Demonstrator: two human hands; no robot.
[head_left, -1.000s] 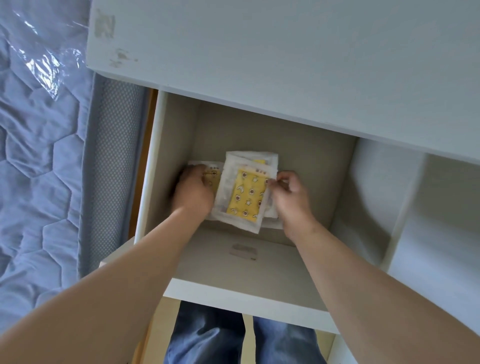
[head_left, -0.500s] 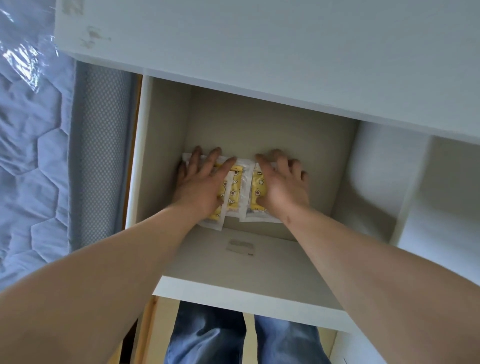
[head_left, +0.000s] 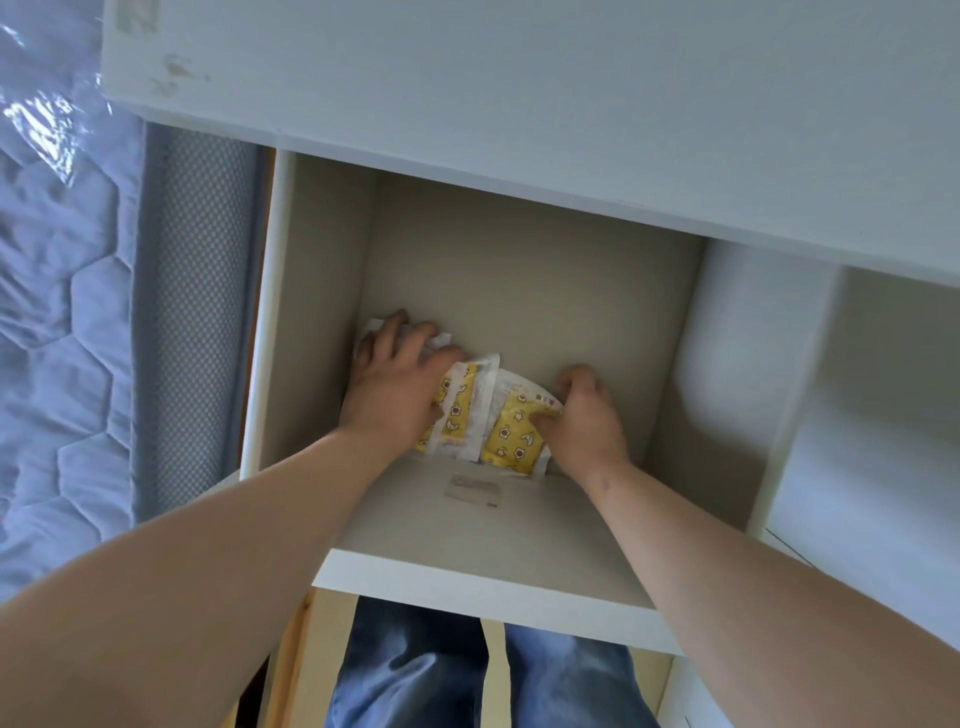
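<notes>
so left hand (head_left: 396, 387) lies flat, fingers spread, on one yellow star-print plastic packet (head_left: 456, 410), right hand (head_left: 584, 418) curls its fingers round the other packet (head_left: 511, 434), both inside the white cubby (head_left: 519, 260)

Head-cam view shows only arms, hands and legs. L hand (head_left: 395, 395) and R hand (head_left: 587, 421) are bare. L forearm (head_left: 218, 561) and R forearm (head_left: 753, 587) are also bare, right out to the frame edges, and look v. broad near the lens (wide-angle distortion). There's a small dark mark (head_left: 605, 486) on the R arm just at the wrist; can't tell what it is. Nails too small to judge. At the btm of the frame, the legs are in denim jeans (head_left: 415, 670): mid-blue, faded lighter in patches, w/ soft creases running down the fabric. The two trouser legs sit side by side w/ a narrow gap btwn them.
</notes>
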